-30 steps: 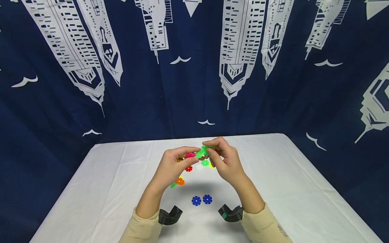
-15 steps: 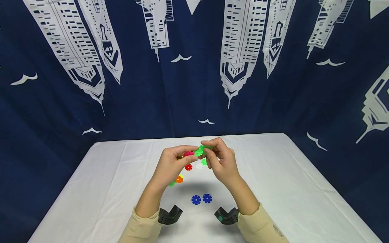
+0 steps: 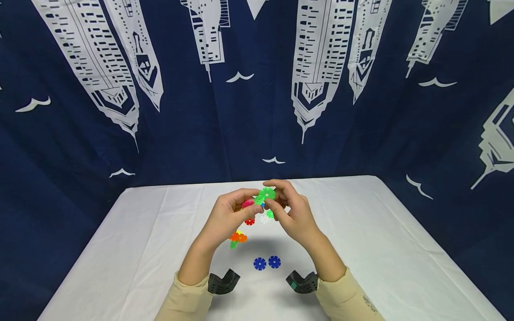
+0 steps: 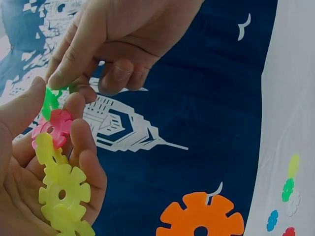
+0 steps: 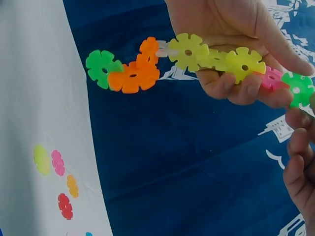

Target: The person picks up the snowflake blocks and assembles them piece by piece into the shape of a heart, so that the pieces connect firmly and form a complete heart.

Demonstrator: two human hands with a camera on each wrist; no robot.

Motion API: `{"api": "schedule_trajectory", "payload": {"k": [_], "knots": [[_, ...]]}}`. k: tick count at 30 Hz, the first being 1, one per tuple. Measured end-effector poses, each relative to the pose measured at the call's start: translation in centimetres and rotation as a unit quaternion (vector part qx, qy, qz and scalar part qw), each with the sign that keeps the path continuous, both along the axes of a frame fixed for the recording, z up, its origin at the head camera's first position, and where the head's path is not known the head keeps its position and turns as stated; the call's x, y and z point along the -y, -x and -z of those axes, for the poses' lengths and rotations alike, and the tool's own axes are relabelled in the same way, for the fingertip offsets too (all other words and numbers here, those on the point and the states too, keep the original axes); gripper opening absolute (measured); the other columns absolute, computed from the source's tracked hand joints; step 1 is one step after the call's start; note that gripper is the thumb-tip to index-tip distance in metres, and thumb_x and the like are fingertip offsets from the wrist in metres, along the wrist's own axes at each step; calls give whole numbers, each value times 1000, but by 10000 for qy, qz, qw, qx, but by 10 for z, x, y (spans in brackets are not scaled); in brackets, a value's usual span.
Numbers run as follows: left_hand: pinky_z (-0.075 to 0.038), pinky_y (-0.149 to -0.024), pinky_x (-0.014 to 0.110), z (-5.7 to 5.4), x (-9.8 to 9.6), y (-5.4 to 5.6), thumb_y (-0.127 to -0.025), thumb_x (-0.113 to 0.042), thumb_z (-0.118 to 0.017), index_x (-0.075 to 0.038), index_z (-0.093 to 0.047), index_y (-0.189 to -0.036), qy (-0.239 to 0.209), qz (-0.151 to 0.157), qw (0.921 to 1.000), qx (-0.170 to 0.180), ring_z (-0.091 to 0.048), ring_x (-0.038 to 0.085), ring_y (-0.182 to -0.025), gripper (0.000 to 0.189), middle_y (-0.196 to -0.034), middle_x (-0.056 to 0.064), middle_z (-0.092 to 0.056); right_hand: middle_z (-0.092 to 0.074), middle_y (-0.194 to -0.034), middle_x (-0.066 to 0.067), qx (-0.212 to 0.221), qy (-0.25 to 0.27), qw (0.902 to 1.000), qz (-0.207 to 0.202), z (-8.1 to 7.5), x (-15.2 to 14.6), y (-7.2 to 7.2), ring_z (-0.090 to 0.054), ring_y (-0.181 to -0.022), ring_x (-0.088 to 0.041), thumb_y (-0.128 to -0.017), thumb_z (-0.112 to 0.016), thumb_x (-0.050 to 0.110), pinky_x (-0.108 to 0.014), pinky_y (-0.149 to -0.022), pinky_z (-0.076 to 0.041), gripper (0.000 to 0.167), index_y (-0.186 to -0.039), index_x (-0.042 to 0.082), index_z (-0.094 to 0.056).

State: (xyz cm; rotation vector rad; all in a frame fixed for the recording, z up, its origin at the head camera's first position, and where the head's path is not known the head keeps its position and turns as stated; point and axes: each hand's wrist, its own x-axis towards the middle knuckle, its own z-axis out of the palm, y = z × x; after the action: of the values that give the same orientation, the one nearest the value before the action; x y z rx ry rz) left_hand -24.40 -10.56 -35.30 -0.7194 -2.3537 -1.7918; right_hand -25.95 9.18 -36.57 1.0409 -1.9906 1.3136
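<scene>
Notched plastic snowflake discs are slotted together into a chain, which my left hand (image 3: 230, 215) holds over the table. In the right wrist view, the chain runs from a green disc (image 5: 95, 65) through orange discs (image 5: 125, 84), a whitish one and yellow discs (image 5: 189, 41) lying along the left fingers. A pink disc (image 4: 60, 120) and green follow at the fingertips. My right hand (image 3: 296, 216) meets the left there, pinching a green disc (image 3: 267, 191) between thumb and fingers. In the head view, the left hand hides the chain's middle, and its orange and green end hangs below.
Two blue discs (image 3: 259, 260) lie on the white tablecloth (image 3: 345, 223) between the forearms. Beyond the hands are loose red (image 3: 250, 222), white (image 3: 264, 219) and green discs (image 3: 270, 214). A navy curtain (image 3: 241, 120) hangs behind the table. Each wrist carries a black mount (image 3: 224, 283).
The green disc at the fingertips has tipped up so its round face shows to the head camera. The chain's hanging end has swung slightly right. Both hands stay together.
</scene>
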Motion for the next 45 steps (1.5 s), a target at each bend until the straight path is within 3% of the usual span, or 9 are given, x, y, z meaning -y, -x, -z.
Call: {"api": "schedule_trajectory", "payload": {"k": [4,8,14,20,25,31,34,40,45], "knots": [[-56,-65,26,0,4,2,-92,-17,-73,-14,-69,-122,-279,92,9996,25,-63,24,-70,31,-85,10,-68,-66,-78,-5,359,-143,9991,-174,3,-1,3,-50,-56,-6,-91,-67,-3,-22,-51,-48,40,-127,3,-51],[-53,-62,24,-1,9,4,-92,-14,-72,-12,-67,-123,-459,7,9989,-16,-60,20,-66,32,-83,13,-65,-67,-83,-9,1029,-310,9932,-457,12,-3,12,-53,-58,-9,-93,-66,0,-23,-54,-50,33,-123,1,-53],[-54,-65,24,-3,18,4,-94,-13,-68,-11,-67,-124,-498,-269,9984,45,-62,33,-71,29,-89,14,-69,-68,-90,-1,2187,-1179,9683,-246,38,3,29,-58,-67,-12,-96,-66,13,-24,-62,-52,18,-113,12,-64],[-57,-69,28,-5,23,4,-95,-10,-67,-9,-65,-125,-627,-228,9977,110,-61,35,-72,30,-97,19,-72,-68,-93,1,2600,-1764,9492,-171,75,21,42,-58,-77,-13,-93,-69,16,-22,-70,-51,20,-112,10,-67],[-56,-68,26,-5,24,3,-95,-9,-66,-9,-65,-125,-616,-203,9979,78,-59,42,-74,30,-97,21,-72,-67,-103,-2,2558,-2172,9420,-55,99,33,44,-56,-82,-13,-92,-71,18,-23,-73,-50,28,-120,14,-67],[-55,-66,24,-4,25,6,-95,-6,-65,-7,-65,-124,-641,-119,9979,35,-60,20,-67,29,-97,24,-72,-58,-110,-3,2304,-2949,9270,240,113,45,43,-53,-81,-10,-91,-73,26,-21,-74,-47,41,-130,21,-64],[-54,-65,23,-4,26,6,-94,-6,-65,-6,-65,-123,-660,-100,9978,51,-60,25,-68,29,-97,24,-71,-55,-108,-3,2170,-3141,9233,413,115,50,42,-49,-78,-9,-89,-74,29,-21,-70,-44,44,-132,22,-65],[-48,-57,20,-4,25,5,-95,-9,-65,-9,-65,-126,-469,-150,9986,173,-59,42,-75,31,-98,20,-73,-51,-102,2,1949,-3251,9206,934,122,57,39,-45,-76,-8,-89,-75,32,-20,-67,-38,38,-125,24,-70],[-41,-51,19,-3,24,6,-95,-10,-65,-8,-65,-125,-415,-158,9987,257,-59,38,-73,30,-97,17,-72,-50,-99,3,1891,-3151,9237,1083,124,60,38,-45,-75,-8,-85,-79,30,-20,-67,-39,27,-111,23,-74]]}}
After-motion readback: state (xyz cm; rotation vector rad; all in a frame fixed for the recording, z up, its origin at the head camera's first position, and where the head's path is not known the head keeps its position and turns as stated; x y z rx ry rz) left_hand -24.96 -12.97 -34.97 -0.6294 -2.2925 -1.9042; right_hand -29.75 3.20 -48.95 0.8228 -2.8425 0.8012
